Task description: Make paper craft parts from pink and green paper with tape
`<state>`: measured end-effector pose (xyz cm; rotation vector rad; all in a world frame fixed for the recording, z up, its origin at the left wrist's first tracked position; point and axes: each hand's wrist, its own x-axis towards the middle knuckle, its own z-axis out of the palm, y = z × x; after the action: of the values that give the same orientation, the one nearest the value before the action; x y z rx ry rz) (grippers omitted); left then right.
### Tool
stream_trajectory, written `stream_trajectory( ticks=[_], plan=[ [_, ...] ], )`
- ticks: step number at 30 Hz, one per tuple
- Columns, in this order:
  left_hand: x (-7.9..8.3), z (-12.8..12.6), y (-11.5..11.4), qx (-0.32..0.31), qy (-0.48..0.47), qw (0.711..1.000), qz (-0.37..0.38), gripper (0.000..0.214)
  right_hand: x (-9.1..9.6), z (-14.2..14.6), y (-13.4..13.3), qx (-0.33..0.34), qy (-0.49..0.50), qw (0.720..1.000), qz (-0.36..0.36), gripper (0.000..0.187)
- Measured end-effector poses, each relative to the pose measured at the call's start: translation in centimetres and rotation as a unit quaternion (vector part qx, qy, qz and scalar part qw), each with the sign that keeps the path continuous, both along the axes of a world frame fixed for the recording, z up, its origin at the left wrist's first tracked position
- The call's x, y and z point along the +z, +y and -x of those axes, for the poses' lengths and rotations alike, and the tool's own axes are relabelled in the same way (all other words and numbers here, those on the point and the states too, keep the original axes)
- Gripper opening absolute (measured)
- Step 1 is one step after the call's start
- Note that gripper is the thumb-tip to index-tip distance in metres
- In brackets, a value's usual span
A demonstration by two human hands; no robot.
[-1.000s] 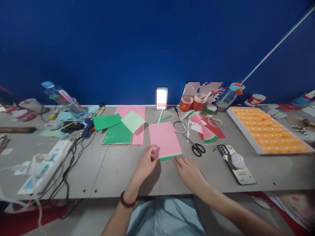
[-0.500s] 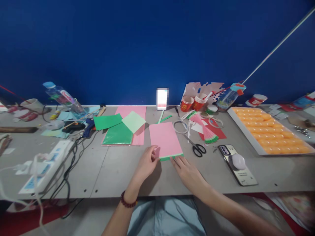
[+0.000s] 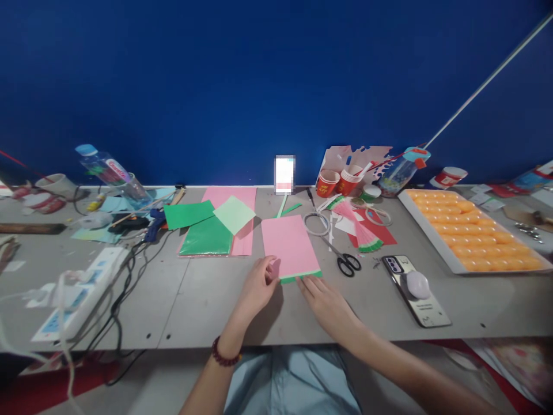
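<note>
A sheet of pink paper [image 3: 287, 239] lies on the table in front of me, a narrow green strip [image 3: 300, 276] running along its near edge. At its lower left corner my left hand [image 3: 259, 282] is closed, with curled fingers and the thumb at the edge. My right hand [image 3: 324, 297] lies low with its fingers stretched out, the tips on the green strip. Black-handled scissors [image 3: 348, 264] rest to the right of the paper. Beyond the far edge are a pale green strip [image 3: 282, 205] and a darker green strip [image 3: 294, 208].
Green sheets [image 3: 207, 236] and pink paper [image 3: 244, 245] lie to the left, near a power strip [image 3: 82, 294] and cables. On the right are a pink-green paper fan [image 3: 363, 227], a phone [image 3: 417, 294], red paper cups [image 3: 328, 183] and a tray of orange balls [image 3: 453, 266].
My right hand has shifted slightly left along the green strip. My left hand stays at the paper's corner, and the paper has barely moved.
</note>
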<state>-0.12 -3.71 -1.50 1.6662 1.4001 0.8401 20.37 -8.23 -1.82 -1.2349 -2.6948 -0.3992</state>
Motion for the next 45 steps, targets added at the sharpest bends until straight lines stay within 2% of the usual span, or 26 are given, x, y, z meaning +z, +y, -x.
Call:
stream_trajectory(
  ticks=[10, 19, 35, 45],
  plan=[
    [0.0, -0.1, 0.0, 0.0, 0.002, 1.0, 0.002, 0.048, 0.0, 0.1, 0.0, 0.001, -0.002, 1.0, 0.0, 0.048],
    [0.0, -0.2, -0.3, 0.0, 0.014, 0.999, -0.032, 0.046, 0.5, 0.4, 0.0, -0.011, -0.001, 1.0, 0.01, 0.049],
    [-0.1, -0.2, -0.3, 0.002, 0.002, 1.0, -0.02, 0.047, 0.6, 1.3, 0.1, 0.0, -0.004, 1.0, 0.009, 0.04],
    [0.0, -0.2, -0.3, 0.004, 0.003, 1.0, -0.03, 0.045, 0.6, 1.3, 0.0, -0.006, 0.006, 1.0, 0.021, 0.043]
  ],
)
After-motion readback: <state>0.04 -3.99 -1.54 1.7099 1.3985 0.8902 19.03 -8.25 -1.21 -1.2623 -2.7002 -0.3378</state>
